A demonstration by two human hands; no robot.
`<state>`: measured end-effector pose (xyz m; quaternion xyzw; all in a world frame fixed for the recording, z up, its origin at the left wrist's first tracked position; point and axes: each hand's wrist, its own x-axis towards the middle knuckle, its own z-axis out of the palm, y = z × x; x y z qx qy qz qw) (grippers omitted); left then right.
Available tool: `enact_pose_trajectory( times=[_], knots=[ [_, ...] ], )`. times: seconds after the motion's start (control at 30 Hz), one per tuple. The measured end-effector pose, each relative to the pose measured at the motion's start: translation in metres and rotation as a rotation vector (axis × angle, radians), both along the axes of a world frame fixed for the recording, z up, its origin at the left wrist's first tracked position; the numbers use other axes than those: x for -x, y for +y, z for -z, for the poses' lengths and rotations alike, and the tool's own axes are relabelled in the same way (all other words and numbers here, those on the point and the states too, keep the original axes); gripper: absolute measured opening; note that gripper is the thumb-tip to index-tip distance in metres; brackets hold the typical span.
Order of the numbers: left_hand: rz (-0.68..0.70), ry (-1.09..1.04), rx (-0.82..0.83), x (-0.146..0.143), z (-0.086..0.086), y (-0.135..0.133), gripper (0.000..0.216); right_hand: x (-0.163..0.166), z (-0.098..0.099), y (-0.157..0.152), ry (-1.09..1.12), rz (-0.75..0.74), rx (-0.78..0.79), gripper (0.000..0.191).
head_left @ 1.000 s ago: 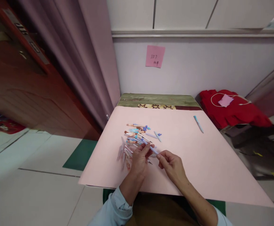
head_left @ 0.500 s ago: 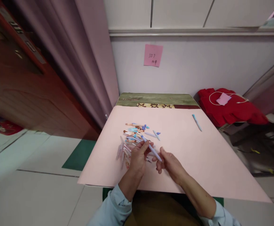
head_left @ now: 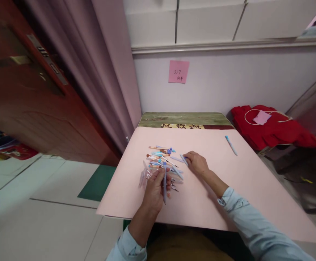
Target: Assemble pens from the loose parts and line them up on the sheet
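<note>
My left hand (head_left: 154, 186) is closed around a pale lavender pen barrel (head_left: 165, 190), held nearly upright over the table's near side. Under and behind it lies a pile of pen parts: refills, clear tubes and barrels with brown, blue and cream ends (head_left: 158, 154). To the right, my right hand (head_left: 197, 163) rests low on the table with its fingers drawn together. Its fingertips touch down beside a short light-blue pen barrel (head_left: 184, 160) at the pile's right edge. What they pinch is hidden by the fingers.
A pale-blue pen (head_left: 231, 145) lies alone on the pink table cover (head_left: 255, 195) at the right. Beyond the table's right side is a red cloth (head_left: 274, 132) with a white cord. A curtain (head_left: 114, 65) and a wooden door (head_left: 46, 108) stand at the left.
My right hand has left the lavender pen barrel and moved forward to the light-blue barrel on the table. My left hand keeps the lavender barrel, now turned more upright.
</note>
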<state>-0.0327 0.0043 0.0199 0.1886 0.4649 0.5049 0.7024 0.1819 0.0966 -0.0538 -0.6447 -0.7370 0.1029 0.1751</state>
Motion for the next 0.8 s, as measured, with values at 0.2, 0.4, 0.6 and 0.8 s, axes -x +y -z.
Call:
enact_pose_trajectory(
  times=[0.2, 0.4, 0.6, 0.8],
  knots=[
    [0.05, -0.027, -0.04, -0.006, 0.003, 0.0, 0.042, -0.001, -0.003, -0.004, 0.01, 0.048, -0.003, 0.026],
    [0.101, -0.013, -0.081, -0.014, 0.006, -0.002, 0.039, 0.017, -0.035, -0.027, 0.79, 0.143, -0.068, 0.036],
    [0.136, -0.033, -0.083, -0.023, 0.007, -0.005, 0.042, 0.051, -0.067, -0.051, 1.49, 0.151, 0.15, 0.036],
    [0.152, -0.041, -0.108, -0.026, 0.007, -0.006, 0.036, 0.058, -0.07, -0.058, 1.577, 0.169, 0.207, 0.038]
  ],
)
